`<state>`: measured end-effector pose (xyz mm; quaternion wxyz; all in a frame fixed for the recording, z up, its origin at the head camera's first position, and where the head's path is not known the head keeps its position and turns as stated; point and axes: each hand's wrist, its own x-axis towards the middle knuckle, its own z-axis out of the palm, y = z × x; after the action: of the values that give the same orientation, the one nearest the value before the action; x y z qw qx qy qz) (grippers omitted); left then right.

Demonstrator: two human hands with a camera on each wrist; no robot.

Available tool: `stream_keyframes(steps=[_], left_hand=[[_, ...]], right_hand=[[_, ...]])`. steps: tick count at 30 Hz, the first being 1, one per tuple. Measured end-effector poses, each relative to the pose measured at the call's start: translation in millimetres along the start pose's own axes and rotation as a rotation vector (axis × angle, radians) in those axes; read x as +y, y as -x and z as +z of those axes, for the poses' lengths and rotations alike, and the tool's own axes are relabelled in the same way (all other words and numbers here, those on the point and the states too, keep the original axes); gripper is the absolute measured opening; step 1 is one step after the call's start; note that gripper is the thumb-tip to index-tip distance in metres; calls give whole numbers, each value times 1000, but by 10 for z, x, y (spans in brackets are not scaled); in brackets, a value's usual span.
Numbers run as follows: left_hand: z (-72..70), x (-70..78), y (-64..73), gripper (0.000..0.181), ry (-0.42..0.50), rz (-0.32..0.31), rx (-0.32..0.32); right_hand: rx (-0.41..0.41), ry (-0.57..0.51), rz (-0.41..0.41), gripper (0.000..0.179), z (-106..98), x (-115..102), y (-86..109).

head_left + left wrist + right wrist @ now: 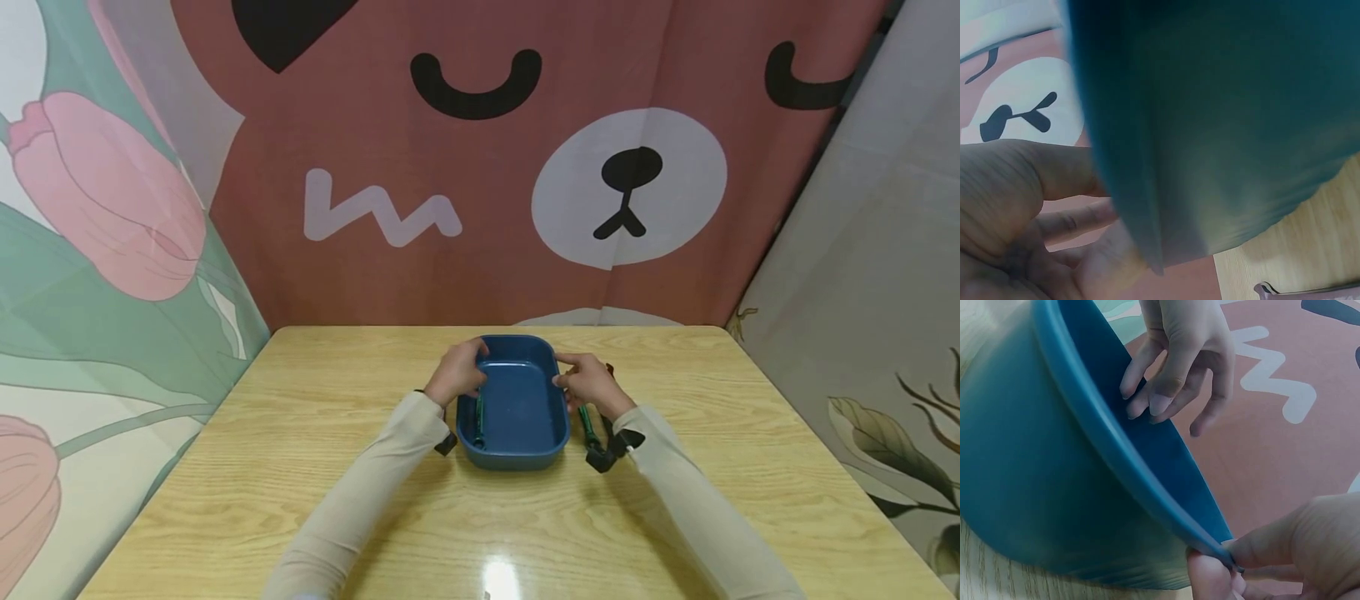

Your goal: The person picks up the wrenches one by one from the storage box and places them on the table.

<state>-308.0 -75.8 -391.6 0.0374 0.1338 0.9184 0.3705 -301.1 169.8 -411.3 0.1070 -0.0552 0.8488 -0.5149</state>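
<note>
A blue rectangular plastic basin [521,417] stands on the table between the hands. My right hand [592,383] pinches its right rim between thumb and fingers, clearly seen in the right wrist view, where the rim [1110,437] slants across. Over the left rim is my left hand [459,372], its loosely bent, spread fingers [1172,381] reaching into the basin and holding nothing. Just below that hand, a slender green tool [480,421] lies along the basin's inner left side, its upper end partly hidden. In the left wrist view the basin's outer wall [1229,125] fills much of the picture.
Another slender green item [587,423] lies on the wooden table [315,433] right of the basin, partly covered by the right hand and wrist strap. Behind the table hangs a curtain [360,283] with a bear print; patterned cloths hang at both sides.
</note>
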Motion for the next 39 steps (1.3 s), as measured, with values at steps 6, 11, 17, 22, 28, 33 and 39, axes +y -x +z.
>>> stream_keyframes(steps=[6,11,17,22,28,33,39], left_hand=[[-3,32,-10,45,-12,-19,-46],[-27,49,-35,43,-46,-18,-80],[-60,79,-67,40,-109,-23,-142],[-70,112,-91,41,-149,-58,-210],[-97,142,-140,26,-160,-77,-253],[-121,172,-169,7,-186,-79,-278],[-97,205,-229,26,-215,-151,-322]], right_hand=[[-1,3,7,58,3,-4,9],[10,6,7,58,6,-15,13],[3,0,9,59,2,-12,9],[-1,5,10,59,-3,-7,14],[2,5,-3,59,-17,-3,9],[1,11,-11,59,-17,9,-9],[6,15,-12,58,-5,22,-11]])
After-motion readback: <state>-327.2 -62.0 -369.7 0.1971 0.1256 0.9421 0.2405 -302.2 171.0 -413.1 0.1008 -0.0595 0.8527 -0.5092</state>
